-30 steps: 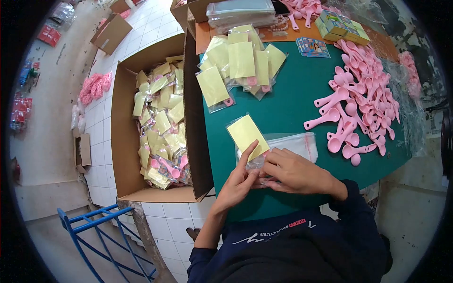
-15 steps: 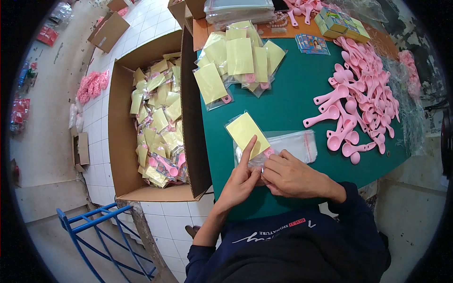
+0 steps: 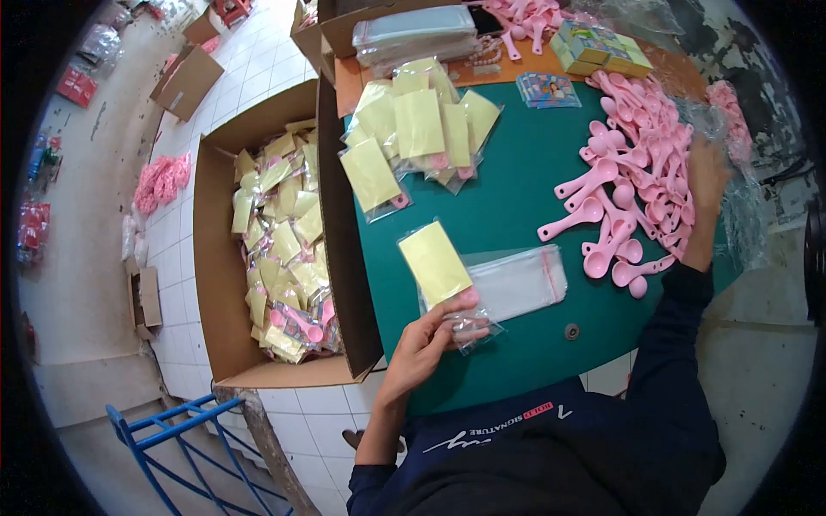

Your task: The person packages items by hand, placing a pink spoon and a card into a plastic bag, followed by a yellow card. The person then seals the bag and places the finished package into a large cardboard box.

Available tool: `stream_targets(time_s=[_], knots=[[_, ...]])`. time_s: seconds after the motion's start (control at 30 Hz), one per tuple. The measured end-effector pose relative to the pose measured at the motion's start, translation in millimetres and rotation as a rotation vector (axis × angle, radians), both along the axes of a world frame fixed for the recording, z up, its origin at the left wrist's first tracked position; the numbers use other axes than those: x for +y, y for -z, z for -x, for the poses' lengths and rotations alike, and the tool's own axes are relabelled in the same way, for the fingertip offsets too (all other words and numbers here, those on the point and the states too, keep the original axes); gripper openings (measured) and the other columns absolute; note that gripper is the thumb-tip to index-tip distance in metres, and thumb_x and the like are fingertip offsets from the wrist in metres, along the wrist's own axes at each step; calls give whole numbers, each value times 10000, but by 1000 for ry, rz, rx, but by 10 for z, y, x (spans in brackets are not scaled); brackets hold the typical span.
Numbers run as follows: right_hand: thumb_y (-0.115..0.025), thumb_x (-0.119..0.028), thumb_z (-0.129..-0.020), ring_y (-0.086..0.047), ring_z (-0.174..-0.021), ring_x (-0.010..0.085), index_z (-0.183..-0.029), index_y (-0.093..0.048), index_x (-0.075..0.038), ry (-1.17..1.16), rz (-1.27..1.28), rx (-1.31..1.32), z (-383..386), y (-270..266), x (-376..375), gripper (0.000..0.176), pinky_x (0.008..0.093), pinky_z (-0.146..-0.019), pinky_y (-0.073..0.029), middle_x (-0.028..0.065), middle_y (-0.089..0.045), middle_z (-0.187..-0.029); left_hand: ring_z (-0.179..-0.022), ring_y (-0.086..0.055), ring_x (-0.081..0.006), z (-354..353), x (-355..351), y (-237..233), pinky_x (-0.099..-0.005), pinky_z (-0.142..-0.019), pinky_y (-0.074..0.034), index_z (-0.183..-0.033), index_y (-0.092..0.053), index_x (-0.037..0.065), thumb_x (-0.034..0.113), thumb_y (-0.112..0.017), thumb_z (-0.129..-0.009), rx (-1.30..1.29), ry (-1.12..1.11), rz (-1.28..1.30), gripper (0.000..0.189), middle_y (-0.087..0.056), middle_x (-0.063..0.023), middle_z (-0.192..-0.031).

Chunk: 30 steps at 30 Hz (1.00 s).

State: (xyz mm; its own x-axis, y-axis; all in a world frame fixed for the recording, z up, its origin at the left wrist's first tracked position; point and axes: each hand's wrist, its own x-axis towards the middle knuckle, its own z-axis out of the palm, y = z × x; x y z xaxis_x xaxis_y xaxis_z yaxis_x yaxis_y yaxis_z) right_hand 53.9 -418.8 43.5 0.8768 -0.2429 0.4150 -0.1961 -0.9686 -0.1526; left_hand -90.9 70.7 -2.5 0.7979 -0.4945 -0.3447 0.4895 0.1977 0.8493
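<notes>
My left hand (image 3: pixel 422 346) pinches the lower end of a clear plastic packet (image 3: pixel 435 265) with a pale yellow card inside. A bit of pink shows at the card's lower edge. Beneath the packet lies a stack of clear plastic sleeves (image 3: pixel 520 282) on the green tabletop (image 3: pixel 508 206). My right hand (image 3: pixel 708 175), smeared by motion, is at the right edge of the heap of pink measuring spoons (image 3: pixel 641 155); its fingers cannot be made out. Several finished-looking packets (image 3: pixel 418 122) with yellow cards lie overlapping at the table's upper left.
A deep cardboard box (image 3: pixel 351 224) full of similar packets stands left of the table. Printed cards (image 3: pixel 548 90) and stacked card bundles (image 3: pixel 600 49) lie at the back. A small round metal piece (image 3: pixel 571 332) is near the front edge. A blue metal frame (image 3: pixel 185 421) stands lower left.
My right hand has left the packet and moved up and right to the spoon heap. My left hand keeps hold of the packet, its index finger no longer stretched over the card.
</notes>
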Motion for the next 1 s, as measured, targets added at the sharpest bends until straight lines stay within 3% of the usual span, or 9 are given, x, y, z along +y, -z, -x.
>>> stream_targets(time_s=[0.07, 0.17, 0.23, 0.3, 0.43, 0.53, 0.7, 0.8, 1.0], knots=[[-546, -44, -766, -486, -925, 215, -1016, -475, -26, -4, -40, -116, 250, -142, 398, 260, 313, -813, -400, 104, -489, -944, -1013, -606, -235, -24, -11, -14, -298, -872, -468, -1225, -477, -50, 20, -319, -934, -9, -5, -15, 338, -595, -164, -1119], [-596, -26, -710, -470, -1024, 281, -1134, -439, -19, -448, -508, 110, 803, -198, 1662, 453, 332, -915, -369, 146, -472, -1062, -1000, -614, -245, -51, -34, -64, -307, -871, -470, -1177, -509, -79, 39, -327, -940, -49, -5, -67, 321, -600, -173, -1103], [-694, -69, -666, -479, -1029, 327, -1182, -417, -33, -925, -496, 336, 1045, 73, 2202, 586, 357, -909, -399, 165, -441, -1119, -990, -619, -253, -33, -51, -61, -317, -869, -473, -1149, -524, -94, 51, -335, -942, -53, -30, -30, 315, -605, -176, -1089], [-716, -95, -709, -527, -923, 289, -1109, -495, -58, -973, -651, 411, 1272, 196, 2675, 458, 351, -756, -476, 145, -431, -1071, -991, -619, -269, -1, -4, -79, -327, -872, -473, -1145, -502, -112, 50, -332, -944, -60, 16, 23, 309, -596, -190, -1106], [-663, -52, -766, -524, -884, 229, -888, -600, -45, -1027, -806, 410, 1304, 307, 2747, 138, 324, -743, -465, 110, -439, -1017, -1020, -608, -260, 91, 192, -29, -308, -886, -465, -1227, -423, -44, 17, -274, -951, -10, 156, 183, 320, -580, -163, -1153], [-672, -71, -771, -527, -871, 211, -901, -597, -48, -1019, -937, 549, 1310, 285, 2743, 152, 310, -752, -456, 103, -446, -1008, -1032, -601, -270, 195, 260, -74, -313, -848, -495, -1256, -373, 15, -20, -279, -936, 112, 114, 118, 336, -563, -173, -1180], [-677, -78, -771, -526, -882, 202, -901, -585, -23, -1008, -1033, 597, 1348, 319, 2745, 168, 293, -758, -448, 98, -447, -1016, -881, -592, -157, 349, 49, -6, -254, -649, -538, -1132, -469, 52, -3, -609, -810, -348, -190, -489, 355, -516, -89, -960], [-676, -70, -767, -525, -910, 209, -930, -572, -7, -964, -1068, 629, 1356, 336, 2757, 204, 297, -763, -453, 107, -439, -1034, -813, -571, -113, 353, 28, 123, -209, -556, -507, -1029, -502, 26, 0, -589, -833, -449, -286, -632, 215, -519, -49, -957], [-677, -33, -754, -541, -930, 233, -1027, -537, -17, -912, -909, 527, 1465, 294, 2976, 307, 318, -774, -473, 125, -419, -1079, -793, -511, -95, 343, 53, 51, -196, -637, -454, -964, -542, 15, -10, -630, -793, -458, -334, -573, 194, -478, -48, -936]])
